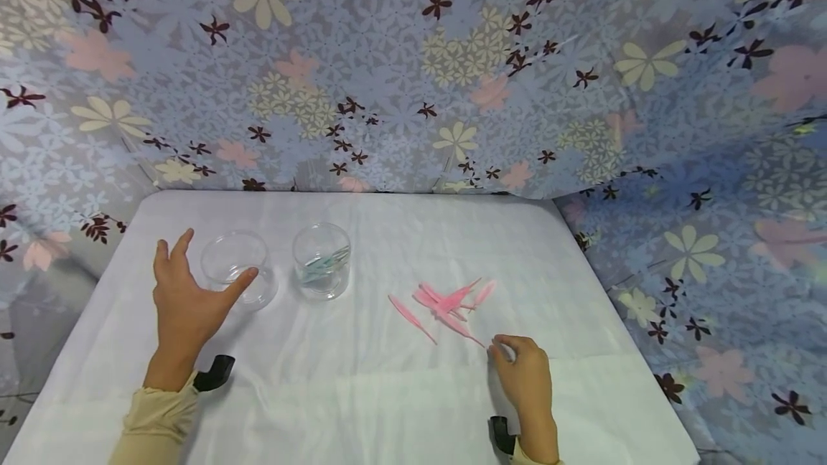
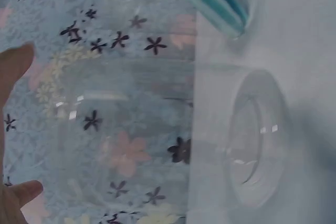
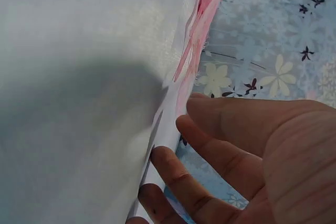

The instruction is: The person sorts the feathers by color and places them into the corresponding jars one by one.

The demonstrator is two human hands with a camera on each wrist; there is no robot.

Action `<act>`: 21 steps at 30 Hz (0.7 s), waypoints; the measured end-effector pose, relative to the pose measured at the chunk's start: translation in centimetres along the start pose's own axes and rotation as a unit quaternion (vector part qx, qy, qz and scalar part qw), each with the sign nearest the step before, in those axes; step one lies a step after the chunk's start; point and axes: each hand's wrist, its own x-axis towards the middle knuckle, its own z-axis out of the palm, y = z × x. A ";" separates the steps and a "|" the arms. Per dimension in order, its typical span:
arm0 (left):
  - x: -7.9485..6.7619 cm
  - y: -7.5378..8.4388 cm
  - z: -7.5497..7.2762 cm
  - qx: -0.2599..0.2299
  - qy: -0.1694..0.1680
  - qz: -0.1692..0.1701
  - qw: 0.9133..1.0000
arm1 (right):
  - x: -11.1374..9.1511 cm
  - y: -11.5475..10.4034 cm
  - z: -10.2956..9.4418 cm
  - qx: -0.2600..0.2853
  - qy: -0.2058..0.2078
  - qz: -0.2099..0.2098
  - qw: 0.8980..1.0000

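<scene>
In the head view my left hand [image 1: 187, 303] is spread beside a clear cup [image 1: 260, 294], its thumb overlapping the cup there. The left wrist view shows this clear cup [image 2: 257, 182] close up, with the fingers [image 2: 23, 192] straight and apart. Several slender pink feathers [image 1: 446, 301] lie in a loose pile on the right, and a single pink feather [image 1: 410, 316] lies to their left. My right hand [image 1: 526, 372] pinches the thin end of one feather [image 3: 184, 93] between thumb and forefinger, the other fingers loosely bent.
A second clear cup [image 1: 326, 289] stands right of the first, holding several slender teal-and-white pieces [image 1: 326, 262]. White cloth covers the table [image 1: 362, 407]. A flowered curtain [image 1: 375, 92] hangs behind the table and along its right side.
</scene>
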 end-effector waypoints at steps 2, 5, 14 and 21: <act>0.0 -0.2 0.3 0.006 -0.022 -0.006 1.000 | 0.1 0.0 0.3 0.003 -0.003 -0.009 1.000; -0.2 -0.5 0.8 -0.016 -0.039 -0.010 0.999 | 0.1 -0.2 0.8 -0.003 -0.010 -0.022 1.000; -1.4 -0.5 0.6 -0.091 -0.027 -0.050 0.994 | -0.2 -0.8 1.4 -0.050 -0.015 -0.017 0.998; -5.9 1.9 -0.6 -0.119 -0.021 0.012 0.993 | 0.1 -1.2 1.4 -0.067 -0.018 -0.021 0.997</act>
